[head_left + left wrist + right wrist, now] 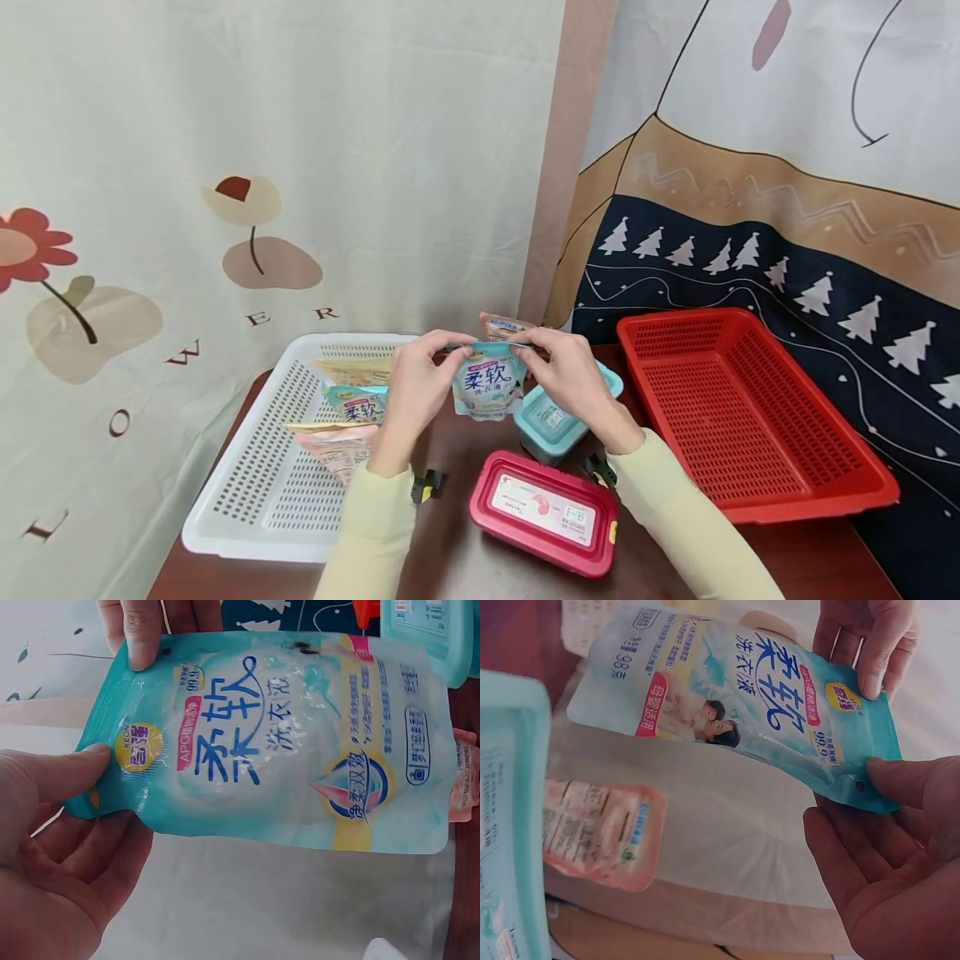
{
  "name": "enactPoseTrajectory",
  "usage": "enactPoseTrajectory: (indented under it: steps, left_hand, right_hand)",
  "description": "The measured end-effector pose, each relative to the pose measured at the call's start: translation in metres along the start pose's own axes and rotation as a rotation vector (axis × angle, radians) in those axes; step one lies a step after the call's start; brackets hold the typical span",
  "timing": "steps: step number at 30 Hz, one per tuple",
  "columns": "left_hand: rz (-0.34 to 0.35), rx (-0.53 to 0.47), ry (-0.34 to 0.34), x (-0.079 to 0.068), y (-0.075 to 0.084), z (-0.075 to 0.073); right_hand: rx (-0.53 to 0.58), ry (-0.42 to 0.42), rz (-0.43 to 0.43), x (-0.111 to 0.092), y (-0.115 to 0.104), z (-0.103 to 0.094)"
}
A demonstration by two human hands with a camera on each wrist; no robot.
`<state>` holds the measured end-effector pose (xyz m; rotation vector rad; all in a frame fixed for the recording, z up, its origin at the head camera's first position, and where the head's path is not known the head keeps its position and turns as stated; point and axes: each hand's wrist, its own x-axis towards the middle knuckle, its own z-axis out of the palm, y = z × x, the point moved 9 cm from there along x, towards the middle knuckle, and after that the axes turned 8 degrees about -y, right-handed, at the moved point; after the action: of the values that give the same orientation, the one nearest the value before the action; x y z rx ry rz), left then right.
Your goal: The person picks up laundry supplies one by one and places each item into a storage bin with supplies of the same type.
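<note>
A teal laundry detergent pouch (489, 385) hangs upright above the table, its printed front toward me. My left hand (423, 379) pinches its upper left corner between thumb and fingers. At the upper right corner, my right hand (564, 373) pinches the same top seam. The left wrist view shows the flat top edge of the pouch (255, 742) between both thumbs and the fingers behind. Beyond it stands a pink pouch (504, 325), partly hidden in the head view; its printed side shows in the right wrist view.
At left, a white basket (247, 467) holds several pouches, including a teal one (358, 405) and a pink one (341, 450). A teal lidded box (551, 421) and a crimson lidded box (543, 512) sit near my right forearm. A red basket (720, 400) stands at right.
</note>
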<state>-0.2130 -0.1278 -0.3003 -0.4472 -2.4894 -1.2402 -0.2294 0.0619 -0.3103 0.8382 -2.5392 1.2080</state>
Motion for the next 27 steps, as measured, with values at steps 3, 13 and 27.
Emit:
enactPoseTrajectory:
  steps: [3, 13, 27]
  left_hand:
    - [0.035, -0.028, 0.013, -0.003, 0.005, -0.004]
    - [0.048, -0.028, -0.007, -0.016, 0.014, -0.017]
    - [-0.008, -0.099, -0.121, -0.046, -0.009, -0.028]
  right_hand:
    - [0.022, 0.006, -0.007, -0.003, -0.006, -0.002]
    - [0.087, 0.024, -0.004, -0.019, -0.021, 0.0]
    - [0.177, -0.007, -0.006, -0.044, -0.038, 0.027]
